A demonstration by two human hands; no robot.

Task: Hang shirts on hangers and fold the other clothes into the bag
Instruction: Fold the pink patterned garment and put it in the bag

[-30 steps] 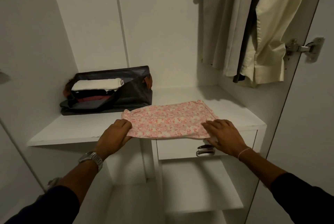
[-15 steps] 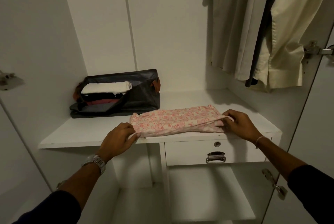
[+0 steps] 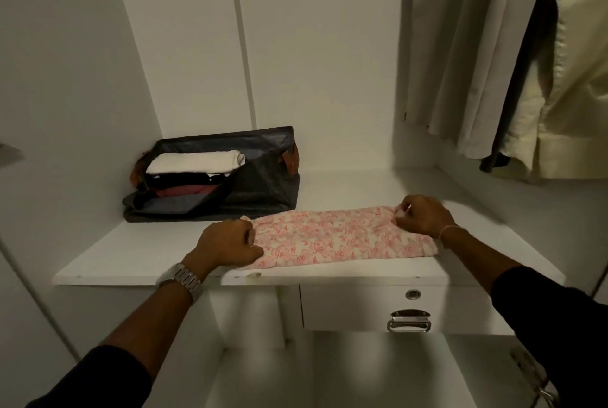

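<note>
— Head view: where's the pink floral garment (image 3: pixel 342 238)?
— Folded on the white shelf (image 3: pixel 138 253), near its front edge, just in front of the dark bag (image 3: pixel 263 184).
— And the hands?
— The left hand (image 3: pixel 227 245) grips its left end; the right hand (image 3: pixel 422 215) pinches the far right corner. Shirts (image 3: pixel 477 52) hang at the right.

Matt printed cloth garment (image 3: pixel 342 238), smooth white shelf (image 3: pixel 138 263) (laminate-like), metal handle (image 3: pixel 409 321)
</note>
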